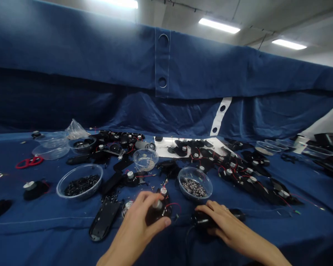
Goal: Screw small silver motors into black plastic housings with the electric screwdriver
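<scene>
My left hand [137,225] grips a black plastic housing [162,210] with its fingers over the top. A small silver cylinder and thin red wires sit on this housing. My right hand [227,223] closes over a second black part [204,220], which is partly hidden under the fingers. Just beyond that hand stands a transparent bowl of small black and white pieces [194,186]. An open black shell [104,220] lies to the left of my left hand, not touching it.
Several black housings with red wires cover the blue cloth table [166,236] ahead. A transparent bowl of black pieces [79,181] stands at left, near red-handled scissors [29,162]. Further transparent bowls and a white board [165,147] lie behind. A blue curtain [161,111] hangs beyond.
</scene>
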The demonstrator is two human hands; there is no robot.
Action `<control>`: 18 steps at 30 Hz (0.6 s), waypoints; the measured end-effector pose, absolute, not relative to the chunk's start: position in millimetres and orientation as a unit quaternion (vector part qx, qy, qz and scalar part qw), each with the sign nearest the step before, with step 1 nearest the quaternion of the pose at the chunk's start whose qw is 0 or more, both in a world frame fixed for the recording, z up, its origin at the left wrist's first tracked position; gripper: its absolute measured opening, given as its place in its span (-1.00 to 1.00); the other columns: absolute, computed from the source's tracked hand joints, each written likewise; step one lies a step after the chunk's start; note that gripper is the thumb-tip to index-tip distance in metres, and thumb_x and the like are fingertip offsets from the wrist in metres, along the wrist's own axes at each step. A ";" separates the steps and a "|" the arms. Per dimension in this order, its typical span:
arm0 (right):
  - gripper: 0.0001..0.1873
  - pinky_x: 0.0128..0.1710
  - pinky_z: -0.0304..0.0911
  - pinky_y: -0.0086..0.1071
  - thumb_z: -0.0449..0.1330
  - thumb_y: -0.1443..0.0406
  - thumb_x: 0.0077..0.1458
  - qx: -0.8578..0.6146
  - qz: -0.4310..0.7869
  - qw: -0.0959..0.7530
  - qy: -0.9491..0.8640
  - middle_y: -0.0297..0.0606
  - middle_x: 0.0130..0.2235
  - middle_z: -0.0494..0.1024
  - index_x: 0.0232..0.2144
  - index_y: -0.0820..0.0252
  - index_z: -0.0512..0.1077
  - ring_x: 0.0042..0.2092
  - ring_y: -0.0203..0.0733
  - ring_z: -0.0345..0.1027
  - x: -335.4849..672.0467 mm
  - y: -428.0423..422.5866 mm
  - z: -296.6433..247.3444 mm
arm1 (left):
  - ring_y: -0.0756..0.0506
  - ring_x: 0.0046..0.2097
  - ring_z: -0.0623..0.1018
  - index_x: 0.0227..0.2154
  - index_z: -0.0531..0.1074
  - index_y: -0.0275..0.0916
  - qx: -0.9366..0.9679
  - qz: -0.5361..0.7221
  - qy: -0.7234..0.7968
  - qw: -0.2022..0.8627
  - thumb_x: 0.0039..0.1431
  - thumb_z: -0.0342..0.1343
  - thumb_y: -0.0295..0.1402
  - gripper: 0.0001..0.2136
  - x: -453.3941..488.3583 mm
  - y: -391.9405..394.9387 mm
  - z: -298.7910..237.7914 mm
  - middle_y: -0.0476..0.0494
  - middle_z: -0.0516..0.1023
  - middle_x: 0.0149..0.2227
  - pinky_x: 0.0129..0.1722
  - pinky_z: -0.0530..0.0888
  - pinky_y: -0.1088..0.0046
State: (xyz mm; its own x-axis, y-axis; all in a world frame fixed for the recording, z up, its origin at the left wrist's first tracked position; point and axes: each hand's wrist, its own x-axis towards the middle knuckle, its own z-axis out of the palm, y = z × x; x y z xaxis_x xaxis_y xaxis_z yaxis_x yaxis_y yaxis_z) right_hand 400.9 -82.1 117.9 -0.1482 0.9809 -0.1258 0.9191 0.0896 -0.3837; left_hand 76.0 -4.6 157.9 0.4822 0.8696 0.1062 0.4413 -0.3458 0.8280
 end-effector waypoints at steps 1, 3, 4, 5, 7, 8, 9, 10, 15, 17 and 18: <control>-0.32 0.36 0.10 0.03 0.17 0.39 0.15 -0.631 0.155 0.104 -0.753 -0.22 0.33 0.34 0.29 -0.17 0.30 0.37 0.08 0.17 398.1 -78.2 111.2 | -0.17 0.05 0.52 0.02 0.46 0.09 0.768 0.283 0.429 0.381 0.21 0.27 -0.21 -0.68 71.7 -1.7 160.6 0.00 0.49 0.06 0.06 0.41 0.28; -0.35 0.29 0.26 -0.11 0.24 0.40 0.11 -0.599 0.069 0.161 -0.781 -0.21 0.25 0.45 0.24 -0.11 0.36 0.28 0.03 0.32 395.1 -71.1 93.9 | -0.17 0.06 0.51 0.04 0.46 0.11 0.764 0.289 0.434 0.380 0.20 0.27 -0.23 -0.66 65.7 3.6 162.7 0.02 0.49 0.06 0.07 0.38 0.28; -0.41 0.25 0.32 -0.15 0.28 0.37 0.11 -0.586 0.029 0.188 -0.787 -0.19 0.19 0.51 0.20 -0.05 0.41 0.22 0.03 0.39 394.5 -68.4 83.8 | -0.17 0.08 0.50 0.07 0.44 0.12 0.760 0.295 0.436 0.380 0.19 0.28 -0.25 -0.62 63.8 6.0 162.3 0.02 0.49 0.08 0.10 0.37 0.28; -0.47 0.22 0.35 -0.14 0.31 0.34 0.11 -0.579 -0.001 0.209 -0.788 -0.17 0.14 0.55 0.15 0.00 0.46 0.18 0.04 0.43 394.2 -66.6 73.7 | -0.18 0.12 0.49 0.11 0.42 0.12 0.753 0.304 0.440 0.383 0.18 0.29 -0.25 -0.57 62.5 8.1 161.1 0.01 0.49 0.11 0.13 0.35 0.27; -0.53 0.21 0.36 -0.03 0.29 0.30 0.17 -0.574 -0.045 0.237 -0.782 -0.12 0.11 0.56 0.14 0.04 0.47 0.15 0.10 0.45 393.2 -66.5 56.0 | -0.20 0.19 0.44 0.16 0.38 0.10 0.733 0.326 0.449 0.394 0.14 0.31 -0.26 -0.49 61.0 11.8 157.7 -0.02 0.47 0.18 0.19 0.30 0.24; -0.51 0.20 0.36 0.02 0.26 0.29 0.21 -0.572 -0.075 0.248 -0.779 -0.10 0.14 0.54 0.19 0.05 0.44 0.17 0.12 0.43 391.9 -68.3 49.6 | -0.22 0.21 0.43 0.17 0.38 0.06 0.720 0.336 0.452 0.405 0.12 0.33 -0.26 -0.47 60.7 13.4 156.2 -0.05 0.47 0.19 0.21 0.28 0.23; -0.48 0.18 0.37 0.04 0.23 0.29 0.24 -0.569 -0.110 0.258 -0.773 -0.08 0.17 0.51 0.24 0.04 0.39 0.19 0.13 0.41 389.8 -71.2 45.3 | -0.23 0.21 0.43 0.16 0.39 0.01 0.706 0.343 0.453 0.423 0.10 0.34 -0.25 -0.46 60.4 14.8 155.3 -0.08 0.48 0.18 0.21 0.28 0.22; -0.44 0.17 0.39 0.04 0.20 0.29 0.27 -0.568 -0.144 0.263 -0.767 -0.06 0.20 0.46 0.30 0.03 0.32 0.21 0.14 0.38 386.9 -74.7 43.2 | -0.24 0.18 0.45 0.14 0.41 -0.04 0.691 0.345 0.451 0.447 0.08 0.36 -0.24 -0.46 60.3 15.9 155.2 -0.12 0.51 0.16 0.20 0.29 0.21; -0.38 0.12 0.44 -0.06 0.12 0.35 0.26 -0.564 -0.162 0.252 -0.770 -0.08 0.21 0.40 0.35 0.05 0.23 0.23 0.05 0.32 366.5 -89.2 50.5 | -0.24 0.10 0.49 0.15 0.40 -0.13 0.614 0.332 0.414 0.584 0.04 0.38 -0.19 -0.41 60.8 16.7 163.8 -0.16 0.57 0.06 0.10 0.39 0.27; -0.37 0.18 0.41 -0.06 0.08 0.41 0.22 -0.558 -0.133 0.264 -0.775 -0.13 0.23 0.38 0.32 0.02 0.24 0.27 0.00 0.27 359.7 -90.4 53.0 | -0.22 0.13 0.48 0.14 0.41 -0.13 0.596 0.337 0.403 0.607 0.04 0.38 -0.19 -0.42 61.8 16.0 167.4 -0.15 0.57 0.08 0.11 0.38 0.30; -0.36 0.20 0.38 -0.03 0.06 0.43 0.21 -0.557 -0.121 0.274 -0.775 -0.15 0.23 0.37 0.31 0.01 0.25 0.29 -0.01 0.25 357.2 -90.3 53.5 | -0.22 0.13 0.48 0.13 0.41 -0.13 0.592 0.338 0.399 0.613 0.03 0.39 -0.20 -0.42 62.6 15.8 168.5 -0.14 0.57 0.08 0.11 0.38 0.31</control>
